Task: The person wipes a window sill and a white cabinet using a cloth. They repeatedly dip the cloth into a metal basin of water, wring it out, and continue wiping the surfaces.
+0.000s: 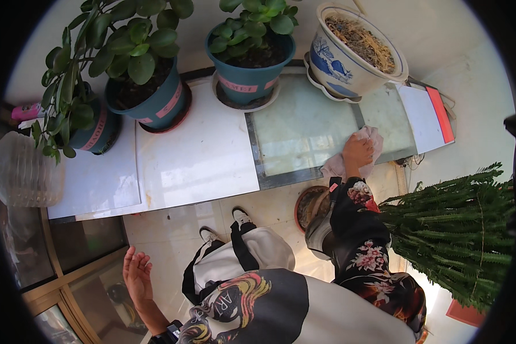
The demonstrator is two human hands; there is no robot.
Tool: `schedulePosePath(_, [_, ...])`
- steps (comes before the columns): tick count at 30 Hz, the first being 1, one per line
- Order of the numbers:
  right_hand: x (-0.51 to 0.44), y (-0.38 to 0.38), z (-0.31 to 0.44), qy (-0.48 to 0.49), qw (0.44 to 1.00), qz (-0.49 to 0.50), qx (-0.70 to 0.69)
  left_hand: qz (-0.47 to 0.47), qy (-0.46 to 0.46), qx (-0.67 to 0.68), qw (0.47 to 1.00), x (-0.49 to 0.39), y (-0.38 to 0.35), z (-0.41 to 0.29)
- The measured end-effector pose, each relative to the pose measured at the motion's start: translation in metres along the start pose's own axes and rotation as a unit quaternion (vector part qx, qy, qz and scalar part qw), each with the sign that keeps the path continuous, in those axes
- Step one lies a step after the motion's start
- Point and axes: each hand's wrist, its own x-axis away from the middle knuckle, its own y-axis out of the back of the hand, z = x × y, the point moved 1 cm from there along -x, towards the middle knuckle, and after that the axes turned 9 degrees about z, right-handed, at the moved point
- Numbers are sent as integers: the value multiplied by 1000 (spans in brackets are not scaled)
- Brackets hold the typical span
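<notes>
My right hand [357, 151] presses on a crumpled pale pink cloth [374, 142] at the front edge of the glass-topped counter section [301, 124]. Part of the cloth hangs beside my wrist, and my palm is hidden. My left hand [137, 275] is raised off the counter at the lower left, its fingers slightly curled and holding nothing. Behind the cloth, a white and blue painted ceramic pot [339, 64] with dry soil and straw stands on a scalloped saucer. To its left, a teal plastic pot [251, 69] with a leafy succulent sits on a pale saucer.
More teal pots [155, 103] with succulents stand at the back left. A clear ribbed plastic container [26, 172] is at the left end. White sheets [198, 159] cover the counter's left part. A spiny green plant [451, 228] is at my right, and a floor pot [308, 206] below the counter.
</notes>
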Motion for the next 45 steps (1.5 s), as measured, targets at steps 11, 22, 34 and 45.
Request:
schedulePosePath(11, [123, -5, 67, 222, 972, -66, -38, 43, 32, -1, 999, -21, -14, 6])
schedulePosePath(22, [217, 38, 96, 159, 715, 407, -547, 128, 43, -23, 991, -55, 2, -16])
schedulePosePath(34, [98, 93, 23, -9, 701, 36, -712, 126, 77, -10, 989, -59, 2, 2])
schedulePosePath(45, [167, 27, 40, 455, 876, 28, -155, 129, 64, -23, 989, -64, -76, 16])
